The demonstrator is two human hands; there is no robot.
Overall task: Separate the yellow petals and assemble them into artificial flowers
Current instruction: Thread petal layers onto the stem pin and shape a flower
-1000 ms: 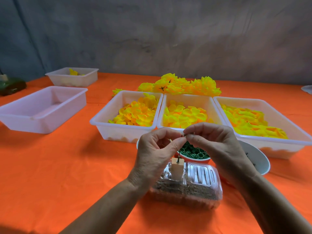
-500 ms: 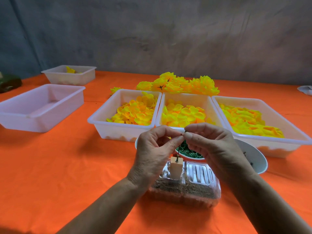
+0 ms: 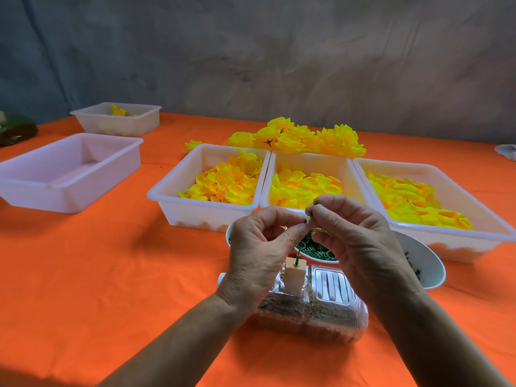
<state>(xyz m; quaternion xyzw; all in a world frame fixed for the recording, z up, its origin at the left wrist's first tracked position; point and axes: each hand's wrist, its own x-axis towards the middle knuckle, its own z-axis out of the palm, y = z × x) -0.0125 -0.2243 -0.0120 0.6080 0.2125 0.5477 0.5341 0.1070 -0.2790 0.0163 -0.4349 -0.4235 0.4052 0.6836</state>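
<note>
- Far out at 9 o'clock, a dark green object [image 3: 16, 131] sits at the edge of the orange table [image 3: 97, 275]; what it is cannot be told.
- Next at 10 o'clock stand two white trays: a large empty tray [image 3: 69, 174] nearer, and a smaller tray [image 3: 117, 118] behind it holding a few yellow pieces.
- Toward 11 o'clock from the hands, a left petal tray [image 3: 206, 188] holds loose yellow petals [image 3: 226, 182].
- Behind the trays at 12 o'clock, finished yellow flowers [image 3: 298, 136] lie heaped on the table.
- Just in front of the person, the left hand [image 3: 257, 252] has its thumb and forefinger pinched together on a small dark piece; the other fingers curl loosely.
- Below that hand, a thin wire stem [image 3: 297, 256] stands upright in a small pale block [image 3: 293, 276], which rests on a clear plastic container [image 3: 310, 308].
- At 12 o'clock, the middle petal tray [image 3: 310, 182] touches the left one.
- Partly hidden behind the hands, a bowl of green rings [image 3: 315, 248] sits close to the container.
- Meeting the left fingertips, the right hand [image 3: 351, 236] pinches a tiny dark part between thumb and forefinger, its remaining fingers curled.
- At 2 o'clock, a white bowl [image 3: 421, 263] holds small dark bits.
- Farthest right, the right petal tray [image 3: 435, 202] holds more yellow petals.
</note>
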